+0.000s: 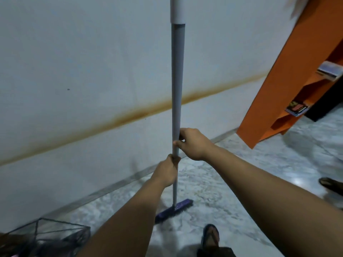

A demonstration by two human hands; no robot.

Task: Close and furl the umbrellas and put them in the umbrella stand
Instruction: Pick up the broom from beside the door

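I hold a long grey pole [177, 86] upright in front of the white wall. At its lower end a purple brush head [174, 210] rests on the marble floor, so it looks like a broom, not an umbrella. My right hand [193, 143] grips the pole higher up. Just below it, my left hand [168, 172] is closed around the same pole. A black wire-mesh basket [46, 236], possibly the umbrella stand, sits at the bottom left with dark things inside. No umbrella is clearly visible.
An orange shelf unit [289, 80] stands at the right with small items on its shelves. My sandalled foot [210, 236] is on the floor at the bottom. Another person's foot [330, 184] shows at the right edge. The wall bears a brown stain line.
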